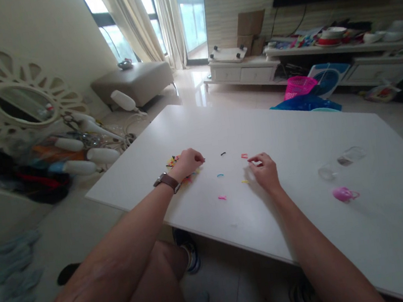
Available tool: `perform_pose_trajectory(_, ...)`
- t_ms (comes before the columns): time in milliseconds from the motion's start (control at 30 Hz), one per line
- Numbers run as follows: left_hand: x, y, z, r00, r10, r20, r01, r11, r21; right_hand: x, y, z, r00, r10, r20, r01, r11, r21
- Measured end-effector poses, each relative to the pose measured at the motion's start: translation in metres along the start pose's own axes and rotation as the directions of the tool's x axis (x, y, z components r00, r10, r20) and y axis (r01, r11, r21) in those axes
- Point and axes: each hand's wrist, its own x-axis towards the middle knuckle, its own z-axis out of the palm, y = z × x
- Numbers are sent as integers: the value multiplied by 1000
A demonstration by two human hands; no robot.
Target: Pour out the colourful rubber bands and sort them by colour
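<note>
My left hand (189,162), with a watch on its wrist, is over a pile of small coloured strips (171,161). Its fingers are pinched, with a tiny dark strip (204,160) at the tips. My right hand (265,168) is closed in a loose pinch, with a bit of red at its fingertips. Just beyond it lie small red strips (244,156). Between the hands, spread apart on the white table (198,126), are a black strip (223,153), a blue strip (220,175), a yellow strip (245,182) and pink strips (222,198). Their exact kind is too small to tell.
On the table's right side, a clear jar (351,156) lies beside a clear round piece (326,172) and a pink cup-like item (344,194) with a loop. Beyond the far edge are a blue plastic item (307,103) and a pink basket (299,86). White lamp shades (102,155) stand left.
</note>
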Motion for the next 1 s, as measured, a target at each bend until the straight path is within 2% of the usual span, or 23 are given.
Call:
perform_pose_trajectory(200,23,15,31,1000,5,-17,-4,998,62,-1,-1,0,1000,14,-3,-14,1000,13)
perform_pose_trajectory(300,32,21,45,998,55,-43,-49,991,120,-2,-1,1,1000,24,9,-24,1000,18)
perform_pose_trajectory(500,49,29,66,988,153,23,-155,967,201,-2,-1,3,999,42,18,-43,999,23)
perform_pose_trajectory(633,53,33,69,985,161,56,-169,960,224,-2,-4,4,999,48,23,-49,998,31)
perform_pose_trajectory(1000,47,33,62,983,167,77,-181,952,246,-2,-7,4,998,48,43,-49,998,40)
